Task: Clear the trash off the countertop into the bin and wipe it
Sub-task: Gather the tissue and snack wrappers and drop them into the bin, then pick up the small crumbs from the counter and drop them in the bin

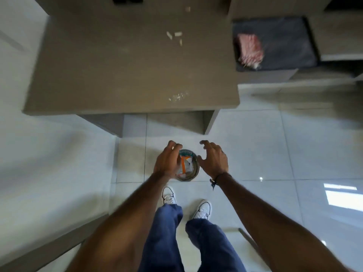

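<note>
A small round metal bin [193,170] stands on the tiled floor in front of my feet, with white and orange trash [185,166] inside. My left hand [168,160] hovers over the bin's left rim, fingers curled, nothing visibly in it. To the right of the bin, my right hand [214,159] is open with its fingers spread. The brown countertop [117,71] lies ahead. A few white paper scraps [174,36] lie on it, a further scrap [188,9] sits near the back, and crumbs [177,97] are scattered near its front edge.
A red-and-white cloth [249,50] lies on a dark cushioned seat [284,42] to the right of the counter. White walls or panels flank the left side. My two white shoes [169,196] stand just behind the bin on pale glossy floor tiles.
</note>
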The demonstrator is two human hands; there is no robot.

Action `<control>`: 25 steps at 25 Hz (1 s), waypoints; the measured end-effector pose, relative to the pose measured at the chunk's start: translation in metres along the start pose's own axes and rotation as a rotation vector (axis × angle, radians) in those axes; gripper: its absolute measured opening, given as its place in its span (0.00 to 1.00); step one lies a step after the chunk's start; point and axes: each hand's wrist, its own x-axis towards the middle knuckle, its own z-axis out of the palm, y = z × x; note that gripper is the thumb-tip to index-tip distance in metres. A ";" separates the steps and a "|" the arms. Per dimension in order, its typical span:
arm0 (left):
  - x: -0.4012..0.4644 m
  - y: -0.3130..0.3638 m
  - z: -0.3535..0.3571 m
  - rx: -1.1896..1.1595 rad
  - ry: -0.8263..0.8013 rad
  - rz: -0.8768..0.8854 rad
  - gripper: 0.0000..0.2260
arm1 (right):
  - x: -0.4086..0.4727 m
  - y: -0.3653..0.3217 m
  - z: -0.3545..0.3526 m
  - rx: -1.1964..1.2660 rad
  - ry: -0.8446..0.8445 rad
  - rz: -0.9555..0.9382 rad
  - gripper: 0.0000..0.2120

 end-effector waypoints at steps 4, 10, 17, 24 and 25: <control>0.010 0.042 -0.093 0.020 0.227 0.089 0.14 | 0.013 -0.059 -0.090 -0.033 0.193 -0.128 0.23; 0.084 0.041 -0.184 0.014 0.333 0.103 0.16 | 0.090 -0.124 -0.160 0.007 0.227 -0.223 0.22; 0.244 0.000 -0.223 0.041 0.145 0.138 0.21 | 0.249 -0.177 -0.169 0.077 0.199 -0.070 0.21; 0.388 -0.017 -0.235 0.137 0.055 0.271 0.26 | 0.363 -0.202 -0.148 -0.061 0.115 0.055 0.12; 0.397 -0.015 -0.237 0.146 0.025 0.306 0.26 | 0.369 -0.201 -0.149 -0.074 0.116 0.065 0.12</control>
